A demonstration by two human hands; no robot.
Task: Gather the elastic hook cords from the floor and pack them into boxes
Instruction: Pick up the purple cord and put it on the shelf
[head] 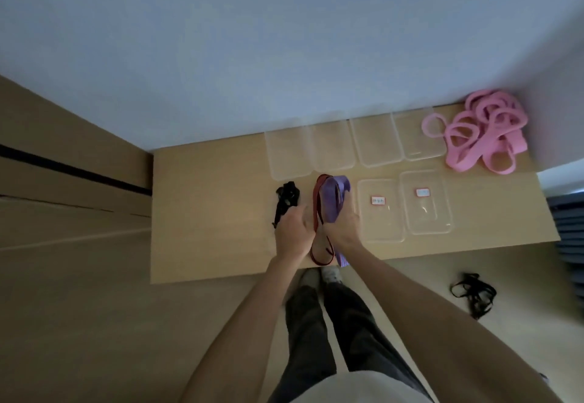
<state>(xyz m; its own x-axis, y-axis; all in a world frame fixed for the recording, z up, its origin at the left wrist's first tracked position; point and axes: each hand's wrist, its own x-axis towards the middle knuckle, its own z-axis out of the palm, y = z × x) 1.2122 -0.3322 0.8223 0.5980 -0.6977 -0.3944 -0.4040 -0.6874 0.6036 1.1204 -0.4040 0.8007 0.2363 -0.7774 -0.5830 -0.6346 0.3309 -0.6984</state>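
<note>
**Bundling cords over the tabletop**

Right hand [341,228] is gripping the purple and red cords [331,203] above the tabletop [205,213]; left hand [294,235] is hovering alongside, fingers loose. Best move: be folding loops tight before lowering into a box [379,213]. Black cords [472,293] are lying on the floor.

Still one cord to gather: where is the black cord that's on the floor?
In the head view the black cord lies on the floor at the right, just off the wooden board's near right corner.
</note>
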